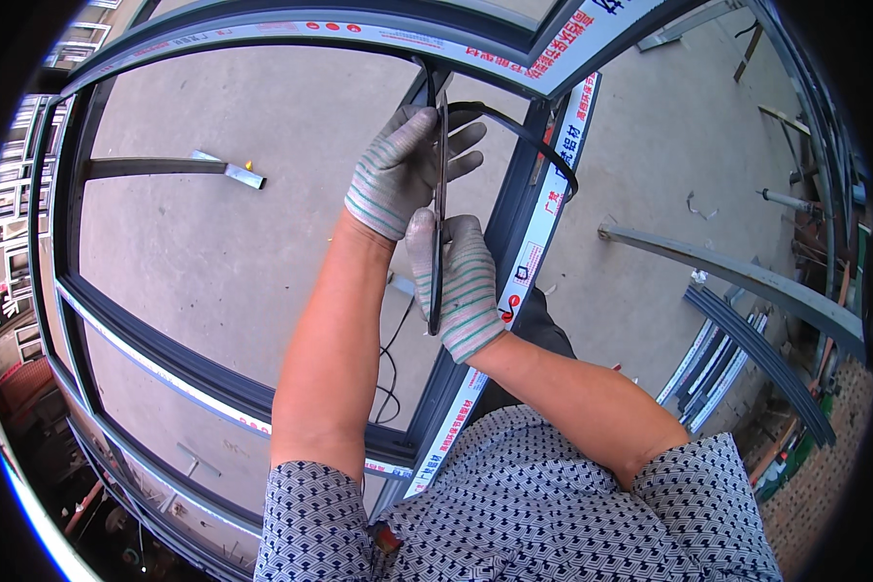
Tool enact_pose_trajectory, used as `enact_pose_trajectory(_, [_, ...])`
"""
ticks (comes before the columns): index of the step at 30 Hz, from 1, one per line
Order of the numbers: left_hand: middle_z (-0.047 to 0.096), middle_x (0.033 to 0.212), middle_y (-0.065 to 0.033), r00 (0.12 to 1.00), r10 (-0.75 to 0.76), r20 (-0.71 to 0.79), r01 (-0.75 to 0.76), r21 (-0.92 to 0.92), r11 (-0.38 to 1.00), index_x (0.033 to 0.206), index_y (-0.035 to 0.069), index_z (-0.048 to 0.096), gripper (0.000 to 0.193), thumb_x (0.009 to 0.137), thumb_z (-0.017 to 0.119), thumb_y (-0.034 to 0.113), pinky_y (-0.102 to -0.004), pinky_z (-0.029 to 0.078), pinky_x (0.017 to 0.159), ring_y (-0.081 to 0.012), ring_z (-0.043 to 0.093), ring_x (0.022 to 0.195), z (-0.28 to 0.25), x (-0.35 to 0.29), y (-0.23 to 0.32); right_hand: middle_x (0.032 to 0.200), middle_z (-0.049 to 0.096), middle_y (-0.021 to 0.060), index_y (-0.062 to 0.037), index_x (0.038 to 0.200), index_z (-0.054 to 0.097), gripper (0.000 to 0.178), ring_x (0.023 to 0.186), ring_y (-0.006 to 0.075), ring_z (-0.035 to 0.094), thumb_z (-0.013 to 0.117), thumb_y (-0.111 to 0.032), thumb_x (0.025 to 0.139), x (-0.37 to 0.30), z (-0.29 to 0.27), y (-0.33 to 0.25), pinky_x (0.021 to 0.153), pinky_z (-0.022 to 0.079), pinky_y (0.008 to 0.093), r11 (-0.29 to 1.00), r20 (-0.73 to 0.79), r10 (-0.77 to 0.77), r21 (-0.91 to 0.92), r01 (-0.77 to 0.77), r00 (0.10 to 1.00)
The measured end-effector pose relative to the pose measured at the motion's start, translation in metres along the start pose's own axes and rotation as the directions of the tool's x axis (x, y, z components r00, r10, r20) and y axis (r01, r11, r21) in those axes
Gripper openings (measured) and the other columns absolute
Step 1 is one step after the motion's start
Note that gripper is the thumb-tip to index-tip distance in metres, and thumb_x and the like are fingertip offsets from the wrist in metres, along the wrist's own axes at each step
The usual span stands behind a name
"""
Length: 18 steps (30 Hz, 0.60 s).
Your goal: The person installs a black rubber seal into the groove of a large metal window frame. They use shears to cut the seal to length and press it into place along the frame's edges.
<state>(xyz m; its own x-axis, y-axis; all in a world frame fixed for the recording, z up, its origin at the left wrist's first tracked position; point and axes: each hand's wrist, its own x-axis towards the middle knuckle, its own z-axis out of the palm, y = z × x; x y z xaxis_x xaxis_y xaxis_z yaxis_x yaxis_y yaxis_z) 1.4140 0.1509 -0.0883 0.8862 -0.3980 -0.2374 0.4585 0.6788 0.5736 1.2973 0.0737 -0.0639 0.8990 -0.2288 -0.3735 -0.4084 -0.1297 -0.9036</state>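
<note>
My left hand [407, 160], in a grey glove with green stripes, is up at the dark window frame [543, 194]. Its thumb and fingers close on a black rubber strip [514, 126], which loops away to the right and drops over the frame's side. Just below, my gloved right hand [461, 276] grips what looks like a pair of scissors [438, 262], seen nearly edge-on. Their long thin metal blades point up past the left fingers, beside the strip. Black handles show at the lower end. Whether the blades touch the strip cannot be made out.
Frame bars with printed protective film surround my arms. A grey metal support bar [737, 267] juts in at right, above stacked dark profiles [718, 359] on the concrete floor [223, 252]. Another support arm [165, 167] reaches in from the left. A thin black cable [390, 373] lies below.
</note>
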Motion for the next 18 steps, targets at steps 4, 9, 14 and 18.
enact_pose_trajectory(4, [0.064, 0.122, -0.0241, 0.999, 0.033, -0.002, -0.033, -0.118, 0.992, 0.110, 0.003, 0.060, 0.025, 0.093, 0.065, 0.021, -0.0476, 0.054, 0.099, -0.0341, 0.066, 0.112, -0.006, 0.006, -0.009, 0.069, 0.052, 0.0047, -0.0026, 0.091, 0.047, 0.050, 0.061, 0.0120, 0.050, 0.060, -0.051, 0.097, 0.000, 0.003, 0.006, 0.056, 0.046, 0.0314, 1.000, 0.008, -0.019, 0.014, 0.019, 1.000])
enact_pose_trajectory(9, [0.061, 0.123, -0.0285, 0.998, 0.069, -0.009, -0.069, -0.235, 0.970, 0.117, 0.000, 0.063, 0.034, 0.091, 0.067, 0.022, -0.0456, 0.052, 0.104, -0.0373, 0.065, 0.116, 0.005, 0.009, -0.014, 0.066, 0.049, 0.0024, -0.0068, 0.096, 0.046, 0.037, 0.045, 0.0110, 0.047, 0.057, -0.042, 0.101, 0.003, 0.007, 0.024, 0.039, 0.041, 0.0273, 0.966, 0.116, 0.092, 0.231, -0.117, 0.989])
enact_pose_trajectory(14, [0.059, 0.126, -0.0305, 0.994, 0.107, -0.021, -0.109, -0.267, 0.958, 0.116, -0.001, 0.065, 0.034, 0.091, 0.066, 0.022, -0.0472, 0.051, 0.106, -0.0402, 0.062, 0.119, 0.003, 0.008, -0.017, 0.061, 0.050, 0.0029, -0.0057, 0.100, 0.045, 0.034, 0.041, 0.0125, 0.049, 0.058, -0.037, 0.100, -0.006, 0.002, 0.012, 0.038, 0.041, 0.0276, 0.937, 0.203, 0.131, 0.295, -0.189, 0.970])
enact_pose_trajectory(18, [0.059, 0.128, -0.0317, 0.988, 0.116, 0.101, -0.085, -0.270, 0.959, 0.114, 0.000, 0.063, 0.028, 0.094, 0.065, 0.020, -0.0475, 0.050, 0.107, -0.0402, 0.061, 0.120, -0.006, 0.004, -0.006, 0.062, 0.060, 0.0045, 0.0002, 0.096, 0.049, 0.053, 0.059, 0.0119, 0.060, 0.065, -0.050, 0.093, -0.027, -0.028, -0.011, 0.057, 0.049, 0.0307, 0.999, 0.240, 0.029, 0.025, -0.036, 0.970])
